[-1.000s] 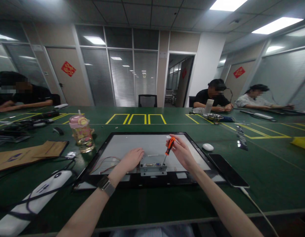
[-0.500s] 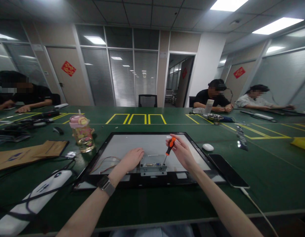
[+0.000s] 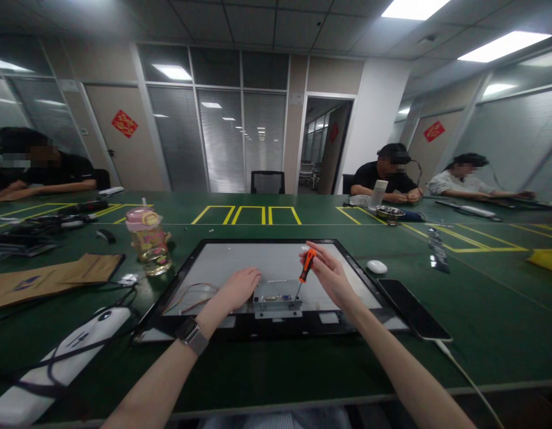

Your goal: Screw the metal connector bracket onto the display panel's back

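Observation:
A flat display panel (image 3: 284, 260) with a black frame lies on the green table in front of me. Near its close edge sits a grey metal bracket (image 3: 278, 311) with video ports along its face. My left hand (image 3: 242, 287) grips the bracket's left end; its fingertips are partly hidden. In my right hand (image 3: 331, 274) is an orange and black screwdriver (image 3: 308, 266), pinched by the handle and tilted. The screwdriver's tip reaches down to the right end of the bracket. Thin coloured wires (image 3: 186, 293) lie on the panel beside my left wrist.
A pink-lidded bottle (image 3: 149, 241), brown paper bag (image 3: 56, 280) and white device (image 3: 65, 363) with black straps stand or lie left. On the right are a white mouse-like case (image 3: 376, 266) and a phone (image 3: 414, 307) with its cable. Several people sit across the table.
The screwdriver handle has turned slightly and shifted a little in my right fingers. My left hand and the bracket stay in place.

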`<state>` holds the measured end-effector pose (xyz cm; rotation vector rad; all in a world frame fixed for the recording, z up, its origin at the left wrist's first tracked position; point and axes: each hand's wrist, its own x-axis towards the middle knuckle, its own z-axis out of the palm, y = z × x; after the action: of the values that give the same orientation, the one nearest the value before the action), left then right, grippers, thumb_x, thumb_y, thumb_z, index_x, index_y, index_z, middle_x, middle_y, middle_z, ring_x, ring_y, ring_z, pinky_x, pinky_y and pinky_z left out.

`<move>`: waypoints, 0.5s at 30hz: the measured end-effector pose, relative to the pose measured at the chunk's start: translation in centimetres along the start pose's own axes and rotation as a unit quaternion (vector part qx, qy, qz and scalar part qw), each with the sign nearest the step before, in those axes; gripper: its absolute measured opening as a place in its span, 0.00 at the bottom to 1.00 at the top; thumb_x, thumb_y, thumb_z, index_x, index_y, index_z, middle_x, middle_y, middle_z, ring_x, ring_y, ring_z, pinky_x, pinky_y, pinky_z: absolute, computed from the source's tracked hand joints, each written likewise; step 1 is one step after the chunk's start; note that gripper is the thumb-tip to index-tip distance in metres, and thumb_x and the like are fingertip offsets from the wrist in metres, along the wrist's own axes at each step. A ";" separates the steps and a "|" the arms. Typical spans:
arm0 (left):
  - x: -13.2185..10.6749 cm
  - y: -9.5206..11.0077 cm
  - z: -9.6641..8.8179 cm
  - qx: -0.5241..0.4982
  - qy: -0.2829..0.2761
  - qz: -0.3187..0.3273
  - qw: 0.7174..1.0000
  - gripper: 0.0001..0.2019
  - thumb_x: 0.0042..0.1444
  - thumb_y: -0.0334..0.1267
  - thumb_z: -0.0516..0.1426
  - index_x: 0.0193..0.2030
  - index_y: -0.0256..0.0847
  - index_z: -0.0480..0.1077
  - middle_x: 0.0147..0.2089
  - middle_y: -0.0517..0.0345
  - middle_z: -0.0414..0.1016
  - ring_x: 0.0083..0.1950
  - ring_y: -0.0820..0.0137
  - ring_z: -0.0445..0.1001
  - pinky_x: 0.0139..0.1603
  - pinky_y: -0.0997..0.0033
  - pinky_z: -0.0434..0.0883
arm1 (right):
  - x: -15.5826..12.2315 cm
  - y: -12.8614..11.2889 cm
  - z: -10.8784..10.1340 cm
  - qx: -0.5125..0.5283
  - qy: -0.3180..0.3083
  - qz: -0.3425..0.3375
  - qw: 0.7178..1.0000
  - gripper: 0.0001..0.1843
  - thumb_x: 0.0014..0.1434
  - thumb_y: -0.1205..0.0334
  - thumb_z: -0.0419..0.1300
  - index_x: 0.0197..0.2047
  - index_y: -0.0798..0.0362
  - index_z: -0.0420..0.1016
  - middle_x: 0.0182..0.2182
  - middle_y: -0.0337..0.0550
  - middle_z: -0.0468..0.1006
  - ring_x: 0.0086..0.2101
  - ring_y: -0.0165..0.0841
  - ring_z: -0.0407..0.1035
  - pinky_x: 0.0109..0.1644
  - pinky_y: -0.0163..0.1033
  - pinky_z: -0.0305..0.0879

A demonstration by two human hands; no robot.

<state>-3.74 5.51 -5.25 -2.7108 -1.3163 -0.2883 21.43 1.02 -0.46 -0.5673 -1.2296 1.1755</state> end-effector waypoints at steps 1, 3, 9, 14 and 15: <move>0.0 0.0 0.0 0.002 0.001 0.003 1.000 0.17 0.63 0.32 0.41 0.53 0.34 0.65 0.57 0.43 0.66 0.58 0.64 0.65 0.57 0.60 0.63 | 0.0 0.0 0.0 -0.002 -0.007 -0.003 1.000 0.20 0.54 0.57 0.60 0.50 0.48 0.70 0.40 0.45 0.77 0.42 0.37 0.69 0.53 0.48 0.59; 0.0 0.0 -0.1 0.006 -0.006 0.003 1.000 0.17 0.63 0.32 0.41 0.52 0.33 0.65 0.57 0.43 0.66 0.58 0.64 0.65 0.57 0.60 0.63 | 0.0 0.1 -0.1 -0.015 -0.013 -0.006 1.000 0.19 0.55 0.56 0.58 0.51 0.49 0.70 0.42 0.46 0.76 0.43 0.38 0.69 0.52 0.48 0.60; 0.1 0.1 -0.1 -0.002 -0.007 -0.007 1.000 0.17 0.63 0.33 0.41 0.52 0.35 0.65 0.57 0.44 0.66 0.58 0.64 0.65 0.57 0.62 0.63 | 0.0 0.3 -0.5 -0.124 -0.040 -0.040 0.991 0.22 0.54 0.59 0.60 0.53 0.46 0.66 0.37 0.42 0.75 0.37 0.35 0.70 0.45 0.45 0.66; 0.0 0.2 -0.3 -0.008 0.000 -0.001 1.000 0.18 0.64 0.34 0.39 0.53 0.35 0.64 0.57 0.46 0.66 0.58 0.65 0.65 0.56 0.61 0.63 | 0.1 0.4 -0.6 -0.207 -0.028 -0.078 0.975 0.23 0.55 0.60 0.59 0.54 0.46 0.64 0.36 0.42 0.74 0.36 0.35 0.71 0.44 0.46 0.68; 0.0 0.2 -0.2 -0.007 -0.002 -0.001 1.000 0.18 0.64 0.35 0.39 0.53 0.35 0.64 0.57 0.46 0.66 0.58 0.65 0.65 0.56 0.61 0.63 | 0.1 0.4 -0.6 -0.218 -0.022 -0.085 0.972 0.23 0.55 0.60 0.59 0.54 0.46 0.64 0.36 0.42 0.74 0.37 0.36 0.71 0.44 0.46 0.68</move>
<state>-3.66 5.35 -5.05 -2.7224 -1.3241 -0.2940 21.85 1.38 -1.01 -0.7451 -1.5569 0.7766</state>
